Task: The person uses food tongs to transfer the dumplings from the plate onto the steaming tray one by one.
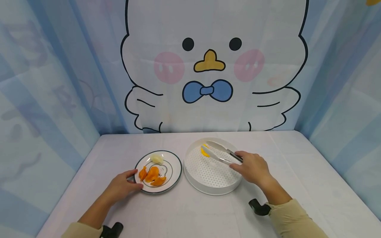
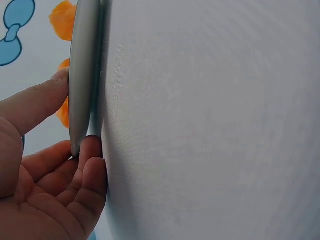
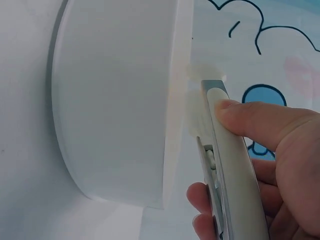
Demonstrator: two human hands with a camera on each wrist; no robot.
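Note:
My left hand (image 1: 122, 186) holds the left rim of a white plate (image 1: 172, 180) with a dark green edge. In the left wrist view, the thumb lies on the rim of the plate (image 2: 85, 75) and fingers reach beneath it. Several orange pieces (image 1: 152, 174) and a pale yellow piece (image 1: 156, 159) lie on the plate. My right hand (image 1: 253, 167) grips a pair of tongs (image 1: 221, 160) by the handles. Their white tips are over a round white perforated tray (image 1: 208, 188), at a bright yellow piece (image 1: 204, 151); whether they pinch it I cannot tell.
Plate and tray stand side by side on a table with a white cloth (image 1: 190, 215). A printed curtain (image 1: 214, 112) rises behind the far edge, and blue curtains (image 1: 44, 132) hang at both sides. The tray's tall side wall (image 3: 115, 100) fills much of the right wrist view.

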